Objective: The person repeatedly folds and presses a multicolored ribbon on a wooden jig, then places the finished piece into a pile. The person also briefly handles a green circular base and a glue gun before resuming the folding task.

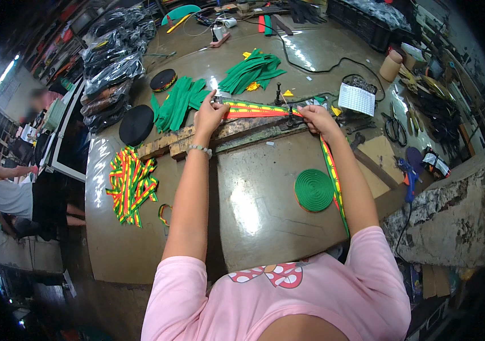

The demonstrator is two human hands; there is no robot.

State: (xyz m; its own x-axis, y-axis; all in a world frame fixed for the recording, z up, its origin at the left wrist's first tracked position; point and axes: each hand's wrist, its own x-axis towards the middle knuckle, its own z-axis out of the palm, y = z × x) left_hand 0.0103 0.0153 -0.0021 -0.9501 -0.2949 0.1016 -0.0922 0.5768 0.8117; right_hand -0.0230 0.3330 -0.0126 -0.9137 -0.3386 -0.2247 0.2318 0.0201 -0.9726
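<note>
A red, yellow and green striped ribbon [259, 109] is stretched flat along a wooden jig [219, 133] on the worktable. My left hand [208, 113] pinches its left end against the jig. My right hand [317, 118] grips the ribbon at the right, next to a small upright metal post [291, 116]. From my right hand the ribbon runs down along my forearm toward the table's near edge [336, 182]. A green coiled roll of ribbon [313, 190] lies flat just left of that trailing length.
Cut striped ribbon pieces [130, 184] lie heaped at the left. Green ribbon piles [180, 102] [252, 71] sit behind the jig, beside black round caps [136, 125]. Scissors [393, 126], a blue glue gun [410, 170] and a paper sheet [356, 98] lie at right. Another person [9, 196] sits far left.
</note>
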